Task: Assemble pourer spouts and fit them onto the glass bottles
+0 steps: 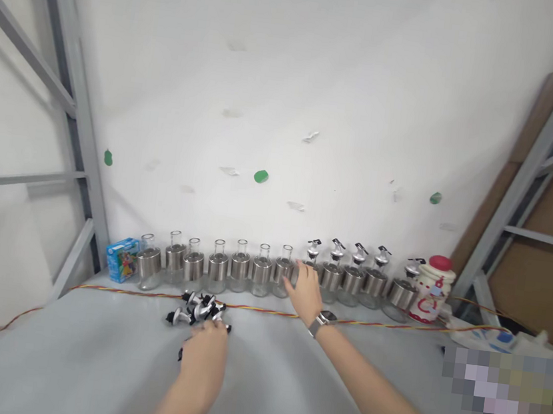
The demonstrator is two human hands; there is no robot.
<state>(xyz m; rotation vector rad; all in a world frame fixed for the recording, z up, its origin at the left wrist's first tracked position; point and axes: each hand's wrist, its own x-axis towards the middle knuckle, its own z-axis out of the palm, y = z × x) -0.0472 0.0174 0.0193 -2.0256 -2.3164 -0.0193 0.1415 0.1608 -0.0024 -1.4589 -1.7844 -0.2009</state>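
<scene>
A row of glass bottles with brushed-metal sleeves (217, 270) stands along the wall. Several on the left have bare necks; those on the right carry silver-and-black pour spouts (336, 249). My right hand (307, 290), wearing a watch (326, 318), reaches in front of the first spouted bottle, fingers and thumb apart, beside the last bare-necked bottle (284, 272). Whether it touches either is unclear. Low on the table, my left hand (205, 353) curls over the near side of a pile of loose pour spouts (201, 308). A black spout tip (180, 354) pokes out beside its thumb; its fingertips are partly hidden.
A blue box (122, 259) stands at the row's left end, a white jar with a red lid (432, 290) at its right. A red-and-yellow twisted wire (254, 309) crosses the grey table (86, 358). Metal frame posts (82, 123) flank both sides.
</scene>
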